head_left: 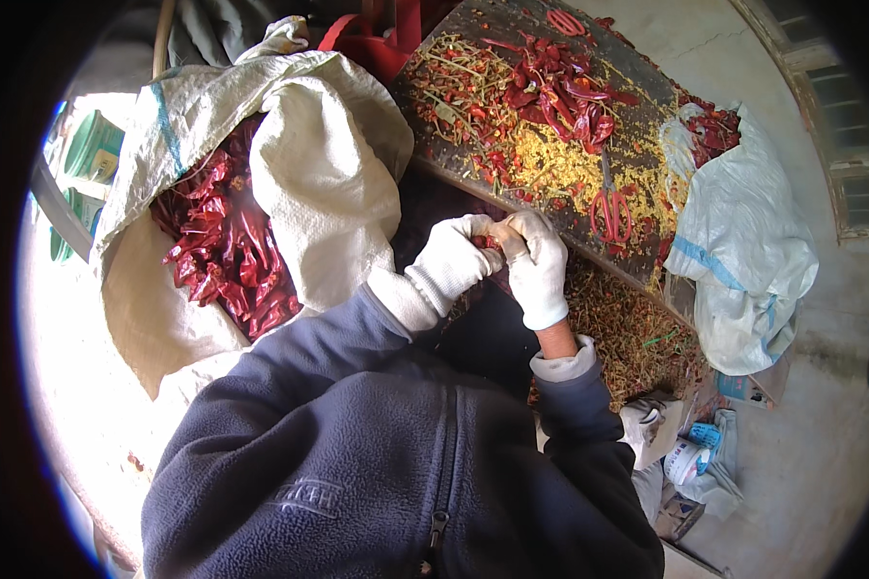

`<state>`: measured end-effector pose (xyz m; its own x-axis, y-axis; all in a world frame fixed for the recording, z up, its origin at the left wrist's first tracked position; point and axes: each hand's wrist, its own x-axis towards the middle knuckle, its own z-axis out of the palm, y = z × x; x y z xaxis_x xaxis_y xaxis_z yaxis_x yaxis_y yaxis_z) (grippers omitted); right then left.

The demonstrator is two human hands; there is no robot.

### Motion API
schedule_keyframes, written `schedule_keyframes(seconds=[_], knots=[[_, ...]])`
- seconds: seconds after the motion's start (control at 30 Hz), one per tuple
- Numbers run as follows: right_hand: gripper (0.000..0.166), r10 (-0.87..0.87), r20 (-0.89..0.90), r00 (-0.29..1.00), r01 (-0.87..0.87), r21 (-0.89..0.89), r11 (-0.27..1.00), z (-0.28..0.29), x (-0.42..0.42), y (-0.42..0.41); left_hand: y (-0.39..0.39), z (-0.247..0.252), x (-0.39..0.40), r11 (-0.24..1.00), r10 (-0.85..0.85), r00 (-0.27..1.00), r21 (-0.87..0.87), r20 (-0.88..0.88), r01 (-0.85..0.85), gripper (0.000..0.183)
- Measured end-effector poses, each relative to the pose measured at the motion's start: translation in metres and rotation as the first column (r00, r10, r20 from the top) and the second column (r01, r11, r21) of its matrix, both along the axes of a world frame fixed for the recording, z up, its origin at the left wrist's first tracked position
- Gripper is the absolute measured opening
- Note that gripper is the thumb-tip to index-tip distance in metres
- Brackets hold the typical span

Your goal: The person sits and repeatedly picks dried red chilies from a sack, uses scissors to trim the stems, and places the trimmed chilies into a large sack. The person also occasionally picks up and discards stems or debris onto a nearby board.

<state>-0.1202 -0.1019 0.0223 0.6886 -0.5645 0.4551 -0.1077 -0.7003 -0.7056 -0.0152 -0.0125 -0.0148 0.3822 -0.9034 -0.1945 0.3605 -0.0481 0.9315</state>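
Note:
My left hand [452,259], in a white knit glove, holds a dried red chili pepper [487,242], mostly hidden by the fingers. My right hand [536,258], in a similar glove with browned fingertips, meets it there and pinches at the same pepper. Both hands are in front of my chest, close to the near edge of a dark wooden table [452,172]. A pile of dried red chilies [561,90] lies on that table, beside yellow seeds [550,155] and cut stems [452,79]. Red-handled scissors [610,215] rest among the seeds, nearer my right hand.
To my left stands an open white woven sack [326,181] of dried chilies [224,239]. Another woven sack [746,239] leans at the table's right end. Stems and scraps [623,336] heap below the table edge. A second red-handled tool [565,22] lies at the far side.

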Motion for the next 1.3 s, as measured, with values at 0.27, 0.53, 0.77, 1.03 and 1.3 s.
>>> schedule_keyframes(seconds=[0.27,0.53,0.77,1.03,1.3], knots=[[0.025,-0.112,0.351,0.930,-0.216,0.766,0.605,-0.022,-0.005,0.006,0.002,-0.010,-0.003,0.999,0.005,0.985,0.034,0.174,-0.011,0.019],[0.033,-0.352,-0.201,0.914,0.401,0.320,0.859,-0.034,-0.069,-0.063,0.009,0.018,0.007,0.995,-0.093,0.974,0.005,-0.205,0.096,0.016],[0.054,-0.646,-0.690,0.326,0.603,-0.374,0.704,-0.029,-0.081,-0.177,0.013,0.021,0.015,0.987,-0.138,0.969,0.047,-0.205,0.151,0.017],[0.047,-0.446,-0.874,0.191,0.488,-0.309,0.816,-0.043,-0.077,-0.229,0.017,0.026,0.025,0.988,-0.151,0.979,0.019,-0.138,0.155,0.011],[0.018,-0.306,-0.440,0.844,0.513,0.499,0.698,-0.029,-0.108,-0.196,0.025,0.046,0.028,0.993,-0.115,0.993,-0.013,-0.040,0.114,0.014]])
